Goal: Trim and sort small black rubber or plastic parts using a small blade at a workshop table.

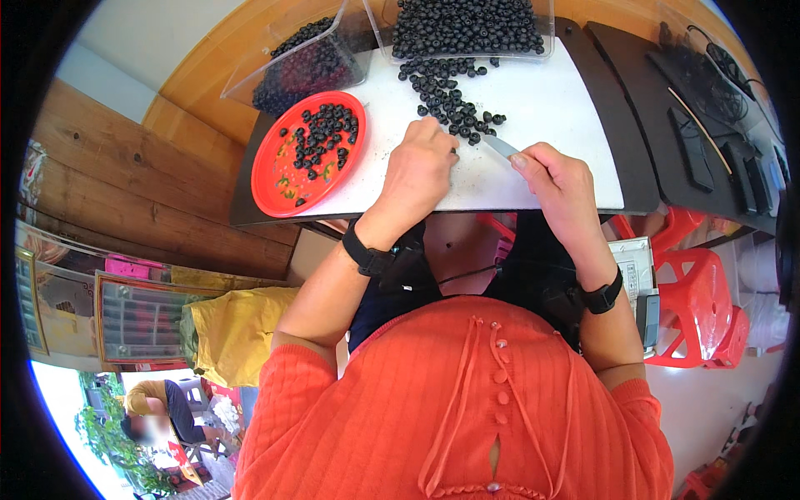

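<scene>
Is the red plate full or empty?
Neither: the red plate is partly filled; small dark balls cover some, bare red shows around them.

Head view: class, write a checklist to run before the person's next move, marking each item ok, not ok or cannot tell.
1. Small silvery knife held in the right hand: ok.
2. Knife apart from the left hand: ok, a gap shows.
3. Small round black pieces close to the knife tip: ok.
4. Left grip on a piece: cannot tell, the hand hides it.
5. Flat white board free of loose pieces: not ok, many lie there.
6. Round red plastic plate with spare room: ok.
</scene>
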